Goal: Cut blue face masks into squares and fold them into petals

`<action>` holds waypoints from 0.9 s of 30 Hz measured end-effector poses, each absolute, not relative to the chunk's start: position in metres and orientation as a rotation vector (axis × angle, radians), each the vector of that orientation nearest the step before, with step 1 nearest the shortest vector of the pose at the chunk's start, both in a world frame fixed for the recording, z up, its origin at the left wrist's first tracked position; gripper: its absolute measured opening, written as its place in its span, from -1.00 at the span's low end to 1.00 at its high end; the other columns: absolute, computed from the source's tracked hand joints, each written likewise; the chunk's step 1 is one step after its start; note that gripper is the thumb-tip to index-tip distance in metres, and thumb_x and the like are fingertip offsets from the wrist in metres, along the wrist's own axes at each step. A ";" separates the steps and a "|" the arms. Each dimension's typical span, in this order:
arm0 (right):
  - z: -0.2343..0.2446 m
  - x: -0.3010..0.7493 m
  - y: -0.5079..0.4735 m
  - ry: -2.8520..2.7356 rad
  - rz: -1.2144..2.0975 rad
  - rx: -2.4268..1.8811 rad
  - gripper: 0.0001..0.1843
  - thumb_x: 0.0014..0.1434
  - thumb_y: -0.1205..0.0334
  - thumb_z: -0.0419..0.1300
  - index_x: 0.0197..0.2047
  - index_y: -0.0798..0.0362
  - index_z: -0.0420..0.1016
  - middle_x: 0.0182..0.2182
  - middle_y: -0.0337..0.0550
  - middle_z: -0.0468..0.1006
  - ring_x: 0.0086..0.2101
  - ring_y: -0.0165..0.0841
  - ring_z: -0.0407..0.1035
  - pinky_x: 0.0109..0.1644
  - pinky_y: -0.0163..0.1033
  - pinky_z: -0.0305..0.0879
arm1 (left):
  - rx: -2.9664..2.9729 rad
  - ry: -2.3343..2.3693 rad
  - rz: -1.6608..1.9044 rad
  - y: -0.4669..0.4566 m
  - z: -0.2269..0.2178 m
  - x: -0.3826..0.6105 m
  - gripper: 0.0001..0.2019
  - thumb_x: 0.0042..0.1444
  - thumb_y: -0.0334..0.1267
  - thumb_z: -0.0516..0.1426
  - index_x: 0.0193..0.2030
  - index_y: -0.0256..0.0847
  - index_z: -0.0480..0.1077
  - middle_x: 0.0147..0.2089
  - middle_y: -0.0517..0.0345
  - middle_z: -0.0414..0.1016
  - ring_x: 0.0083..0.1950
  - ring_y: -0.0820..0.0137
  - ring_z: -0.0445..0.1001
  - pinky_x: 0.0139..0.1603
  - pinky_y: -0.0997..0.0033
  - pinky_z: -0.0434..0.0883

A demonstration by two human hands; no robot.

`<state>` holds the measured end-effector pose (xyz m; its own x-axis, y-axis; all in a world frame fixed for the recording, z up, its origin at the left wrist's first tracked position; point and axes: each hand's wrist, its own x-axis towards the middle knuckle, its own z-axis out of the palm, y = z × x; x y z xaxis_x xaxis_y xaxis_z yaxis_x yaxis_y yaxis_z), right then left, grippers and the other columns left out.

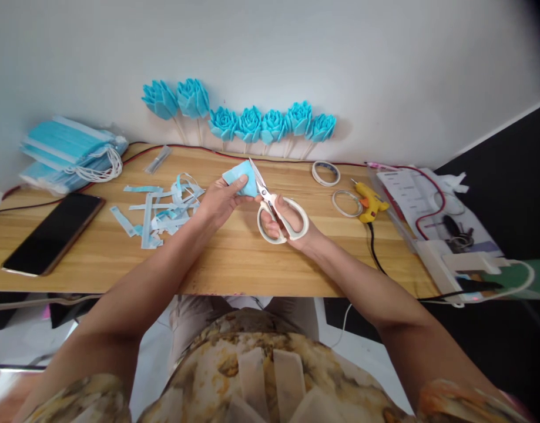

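Observation:
Over the middle of the wooden table, my left hand (pixel 223 198) pinches a small folded piece of light blue mask fabric (pixel 242 176) between thumb and fingers. My right hand (pixel 291 220) has its fingers through the white handles of a pair of scissors (pixel 264 191). The scissors' blades point up and away and lie at the right edge of the fabric; whether they are cutting into it I cannot tell. Left of my left hand lies a heap of blue and white mask strips (pixel 166 211).
Blue fabric flowers (pixel 251 124) on sticks stand along the wall. At left are stacked face masks (pixel 67 147) and a phone (pixel 53 235). Tape (pixel 326 173), a wire coil (pixel 346 203), a yellow glue gun (pixel 370 202) and a power strip (pixel 441 264) lie at right.

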<state>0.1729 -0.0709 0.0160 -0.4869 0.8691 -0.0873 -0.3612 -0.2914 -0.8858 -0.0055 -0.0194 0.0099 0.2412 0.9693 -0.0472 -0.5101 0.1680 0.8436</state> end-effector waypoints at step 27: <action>0.013 0.177 -0.065 -1.271 1.939 -0.556 -0.30 0.24 -0.34 0.22 0.21 0.01 0.34 -0.49 -0.32 0.46 -0.58 -0.45 0.27 -0.57 -0.33 0.21 | 0.756 0.802 1.367 -0.017 0.014 -0.006 -0.80 0.12 -0.18 0.39 -0.34 -0.23 0.52 -0.48 0.29 0.57 -0.48 0.55 0.52 -0.42 0.58 0.53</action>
<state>0.1774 -0.0654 0.0131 -0.6330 0.7732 0.0385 -0.3437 -0.2361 -0.9089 -0.0060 -0.0173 0.0138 0.0353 0.9980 -0.0520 -0.5324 0.0628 0.8442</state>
